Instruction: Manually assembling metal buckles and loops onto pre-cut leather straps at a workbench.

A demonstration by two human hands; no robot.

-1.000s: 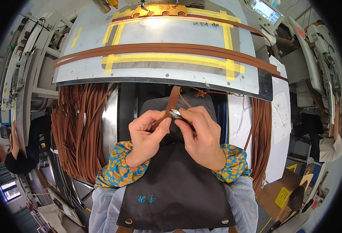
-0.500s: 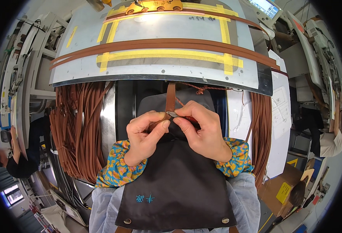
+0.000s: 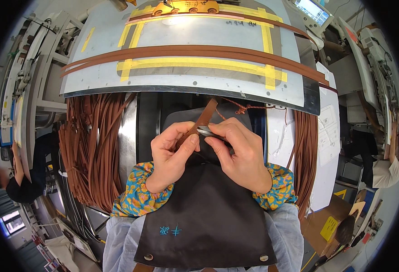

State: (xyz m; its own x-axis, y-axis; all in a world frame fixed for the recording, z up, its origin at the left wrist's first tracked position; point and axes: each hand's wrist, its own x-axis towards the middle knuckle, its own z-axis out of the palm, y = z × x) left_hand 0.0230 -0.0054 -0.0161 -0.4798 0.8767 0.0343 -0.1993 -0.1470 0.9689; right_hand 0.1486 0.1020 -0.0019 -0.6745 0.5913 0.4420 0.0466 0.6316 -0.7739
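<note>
My left hand pinches a short brown leather strap that rises toward the table's front edge. My right hand grips a small metal snipping tool with its tip against the strap, just beside my left thumb. Both hands meet over my dark apron, right under the grey metal work table. Long brown straps lie across the table over yellow tape lines.
Bundles of brown straps hang at the left and at the right below the table. A person in black is at the far left, another person at the right. A cardboard box stands at the lower right.
The strap now leans to the right instead of standing upright. My hands stay together in the same place, with the metal tool still against the strap.
</note>
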